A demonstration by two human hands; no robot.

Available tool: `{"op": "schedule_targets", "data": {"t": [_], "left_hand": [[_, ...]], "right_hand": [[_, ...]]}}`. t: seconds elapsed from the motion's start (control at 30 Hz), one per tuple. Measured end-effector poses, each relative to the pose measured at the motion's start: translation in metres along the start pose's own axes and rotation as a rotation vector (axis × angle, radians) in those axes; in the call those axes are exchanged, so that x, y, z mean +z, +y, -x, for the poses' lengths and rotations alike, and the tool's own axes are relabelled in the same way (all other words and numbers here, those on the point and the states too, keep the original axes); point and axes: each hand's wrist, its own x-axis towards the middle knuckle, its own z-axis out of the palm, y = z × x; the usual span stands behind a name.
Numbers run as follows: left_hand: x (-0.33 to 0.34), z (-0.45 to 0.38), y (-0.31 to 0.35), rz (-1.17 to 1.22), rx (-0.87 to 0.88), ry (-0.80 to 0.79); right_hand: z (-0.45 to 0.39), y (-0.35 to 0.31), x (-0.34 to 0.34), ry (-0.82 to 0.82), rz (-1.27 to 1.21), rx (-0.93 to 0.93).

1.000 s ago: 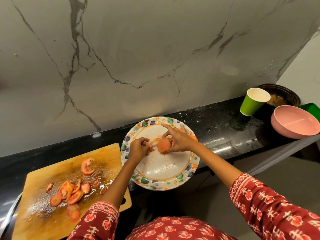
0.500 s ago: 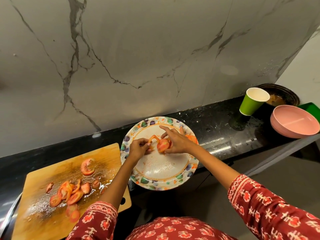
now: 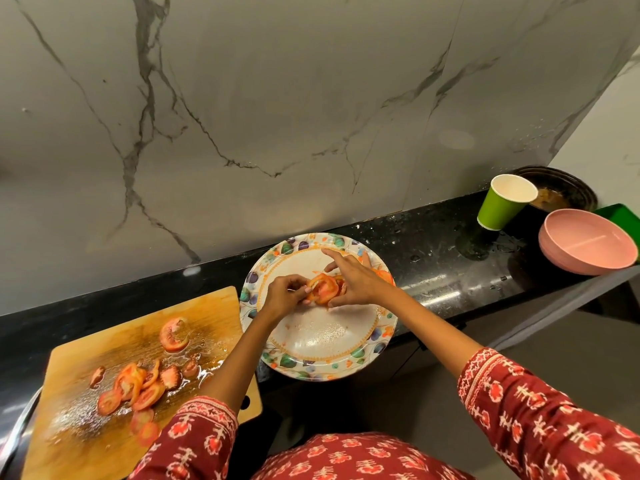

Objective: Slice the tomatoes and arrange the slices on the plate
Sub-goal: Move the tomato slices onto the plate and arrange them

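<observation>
We look down at a black speckled tabletop (image 3: 433, 237) set against a grey marble wall (image 3: 277, 98) with dark veins. At the far left lies a wet wooden cutting board (image 3: 86, 351) with a heap of tomato slices (image 3: 138, 386) near its lower middle and a single larger tomato piece (image 3: 172, 335) apart from them, higher up. Just right of the board sits a floral-rimmed plate (image 3: 322, 355). Over its upper part our left hand (image 3: 285, 295) has its fingers curled, pinching the edge of a tomato slice (image 3: 325, 288), while our right hand (image 3: 353, 280) holds the same slice between thumb and fingers, its index finger stretched out. More slices (image 3: 384, 274) lie on the plate under the right hand. Further right stand a green paper cup (image 3: 502, 206), a dark dish (image 3: 568, 188) behind it and a pink bowl (image 3: 585, 240).
</observation>
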Motion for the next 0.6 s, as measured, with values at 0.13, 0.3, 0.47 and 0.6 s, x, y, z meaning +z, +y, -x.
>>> {"op": "schedule_targets", "data": {"t": [0.13, 0.3, 0.47, 0.6], "left_hand": [[0.01, -0.004, 0.0, -0.202, -0.014, 0.066], [0.014, -0.004, 0.002, -0.303, 0.084, 0.088], [0.017, -0.002, 0.003, -0.385, 0.148, -0.025], [0.02, -0.005, 0.001, -0.437, 0.199, -0.025]], "right_hand": [[0.002, 0.0, -0.002, -0.001, -0.018, 0.009], [0.003, 0.002, 0.0, 0.024, -0.031, 0.006], [0.003, 0.003, 0.003, 0.05, -0.057, 0.002], [0.003, 0.004, 0.002, 0.058, -0.058, -0.003]]}}
